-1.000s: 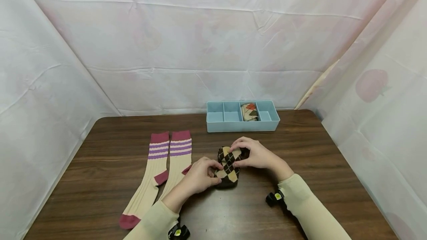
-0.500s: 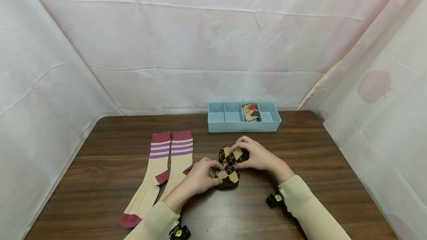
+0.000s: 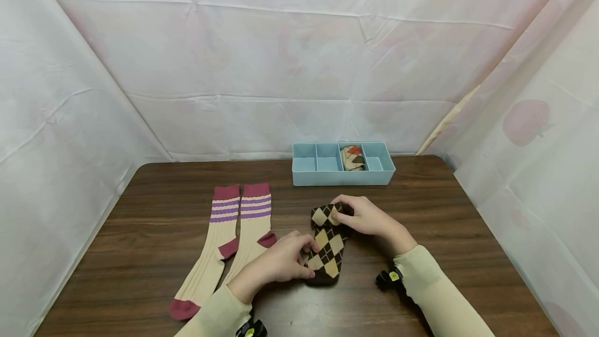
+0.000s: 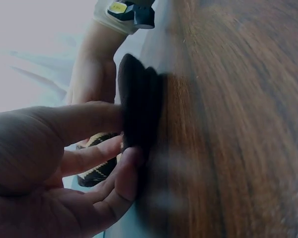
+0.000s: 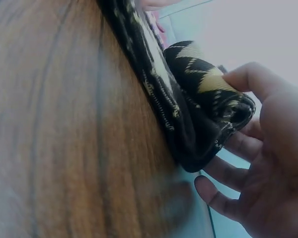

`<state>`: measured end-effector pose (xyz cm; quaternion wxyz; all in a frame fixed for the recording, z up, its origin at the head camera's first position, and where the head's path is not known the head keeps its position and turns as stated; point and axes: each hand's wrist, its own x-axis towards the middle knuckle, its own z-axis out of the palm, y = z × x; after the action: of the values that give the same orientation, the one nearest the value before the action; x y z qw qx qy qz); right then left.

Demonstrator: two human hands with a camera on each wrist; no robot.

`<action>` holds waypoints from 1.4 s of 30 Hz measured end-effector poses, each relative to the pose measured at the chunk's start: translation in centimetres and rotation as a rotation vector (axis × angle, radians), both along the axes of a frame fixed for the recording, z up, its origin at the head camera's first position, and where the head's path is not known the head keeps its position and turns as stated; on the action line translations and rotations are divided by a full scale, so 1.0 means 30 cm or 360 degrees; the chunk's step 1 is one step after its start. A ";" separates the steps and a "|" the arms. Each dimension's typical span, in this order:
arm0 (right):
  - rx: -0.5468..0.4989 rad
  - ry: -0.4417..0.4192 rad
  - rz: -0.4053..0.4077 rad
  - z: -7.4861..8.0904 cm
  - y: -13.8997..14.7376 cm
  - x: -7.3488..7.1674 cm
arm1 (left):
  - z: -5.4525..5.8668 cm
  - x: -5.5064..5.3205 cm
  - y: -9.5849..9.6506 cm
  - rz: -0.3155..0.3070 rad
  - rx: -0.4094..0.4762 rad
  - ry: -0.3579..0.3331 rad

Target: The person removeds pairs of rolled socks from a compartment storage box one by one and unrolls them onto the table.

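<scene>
A dark brown and tan argyle sock bundle (image 3: 329, 251) lies on the table between both hands, its far end rolled over and its near part flat. My right hand (image 3: 367, 217) pinches the roll at the far end, thumb on the near side. In the right wrist view the rolled argyle fabric (image 5: 208, 84) shows its spiral end beside the thumb. My left hand (image 3: 283, 259) holds the left edge of the flat part near its dark cuff. Seen from the left wrist, the layered dark cuff (image 4: 139, 99) stands between the thumb and fingers.
To the left lie two cream socks (image 3: 198, 269) with maroon toes and purple stripes, the left forearm over part of one. At the back stands a light blue divided box (image 3: 339, 178); a folded argyle sock (image 3: 352, 158) sits in its third compartment. Draped white cloth surrounds the table.
The flat part of the argyle bundle has lengthened toward me, while its roll has shifted slightly back and right with my right hand. My left hand has moved a little nearer with the cuff.
</scene>
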<state>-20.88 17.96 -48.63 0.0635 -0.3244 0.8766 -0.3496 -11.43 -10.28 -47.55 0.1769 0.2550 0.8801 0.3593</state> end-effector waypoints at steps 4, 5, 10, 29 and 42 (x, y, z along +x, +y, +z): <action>-0.0022 -0.0014 -0.0086 -0.007 0.000 -0.007 | -0.001 0.002 0.003 -0.0026 -0.0023 -0.0004; -0.0037 0.0001 -0.0101 -0.009 -0.001 -0.008 | -0.002 0.002 0.003 -0.0023 -0.0023 -0.0009; -0.0094 0.0117 -0.0155 -0.021 -0.007 -0.011 | -0.002 0.006 0.008 -0.0015 -0.0030 0.0032; 0.0065 0.0096 0.0071 -0.013 0.038 -0.024 | 0.018 0.055 0.058 0.0172 -0.0034 0.0120; 0.0088 -0.0055 0.0072 -0.003 0.050 -0.015 | 0.009 0.080 0.072 0.0235 0.0025 0.0063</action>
<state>-21.32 19.46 -48.72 0.0953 -0.3362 0.8772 -0.3294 -9.03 -8.11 -47.26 0.1304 0.1978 0.8970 0.3731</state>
